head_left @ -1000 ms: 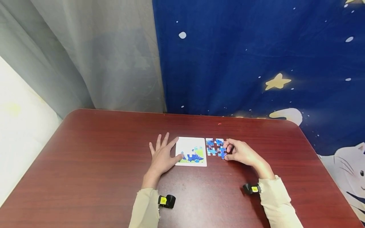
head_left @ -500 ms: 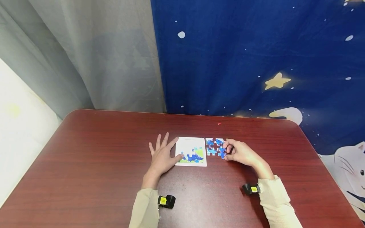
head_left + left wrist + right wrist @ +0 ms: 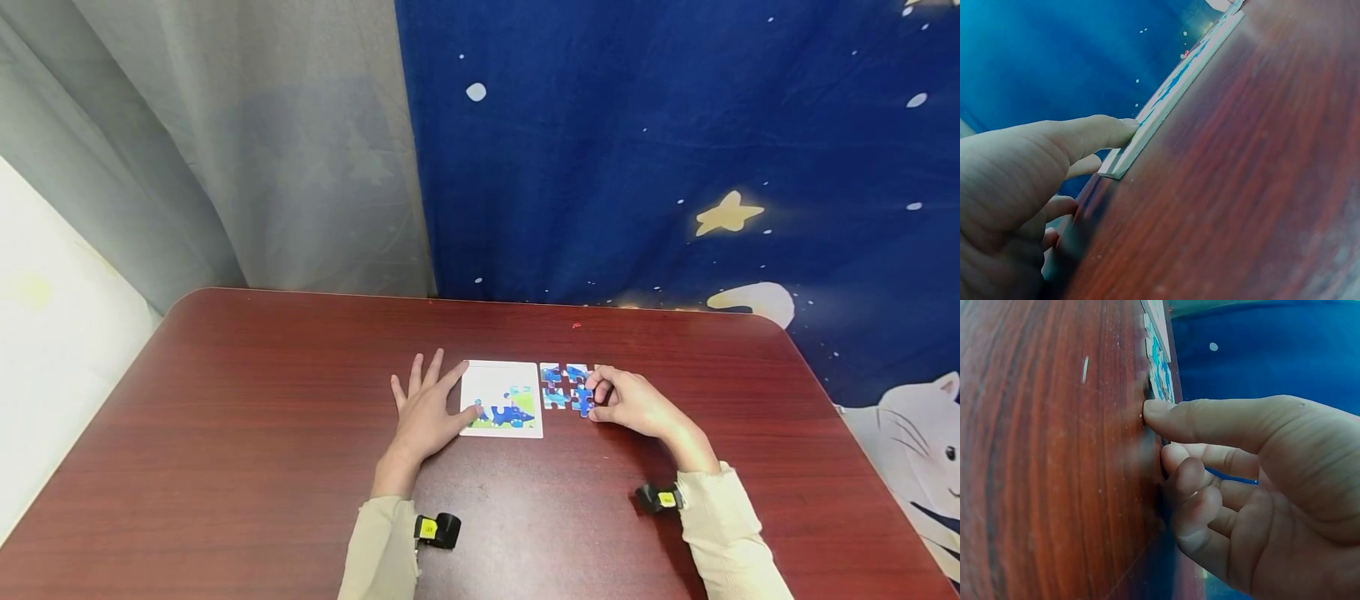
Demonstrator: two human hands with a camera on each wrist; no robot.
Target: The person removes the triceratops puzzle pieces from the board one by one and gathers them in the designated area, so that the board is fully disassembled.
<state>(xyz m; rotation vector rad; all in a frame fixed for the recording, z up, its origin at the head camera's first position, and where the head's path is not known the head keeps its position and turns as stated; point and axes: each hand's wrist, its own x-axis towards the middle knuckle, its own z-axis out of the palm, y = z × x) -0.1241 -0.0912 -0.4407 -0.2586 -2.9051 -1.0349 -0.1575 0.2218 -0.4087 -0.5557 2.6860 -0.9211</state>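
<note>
My left hand (image 3: 426, 417) lies with fingers spread at the left side of a white puzzle board (image 3: 487, 375). Its thumb presses on the board's lower left, and the index fingertip meets the upper left corner. Blue dinosaur pieces (image 3: 516, 414) fill the board's lower part; above them its surface is white. Just right of the board, several loose jigsaw pieces (image 3: 551, 373) lie in a close group. My right hand (image 3: 633, 402) has thumb and curled index finger at the right edge of a dark blue puzzle piece (image 3: 582, 401), pinching it low at the table.
The reddish-brown wooden table (image 3: 262, 417) extends around both hands. A tiny red bit (image 3: 577, 326) lies behind the pieces. Black wrist cameras (image 3: 447, 531) sit inside the cream sleeves (image 3: 381, 542). A blue curtain (image 3: 570, 167) hangs behind the far table edge.
</note>
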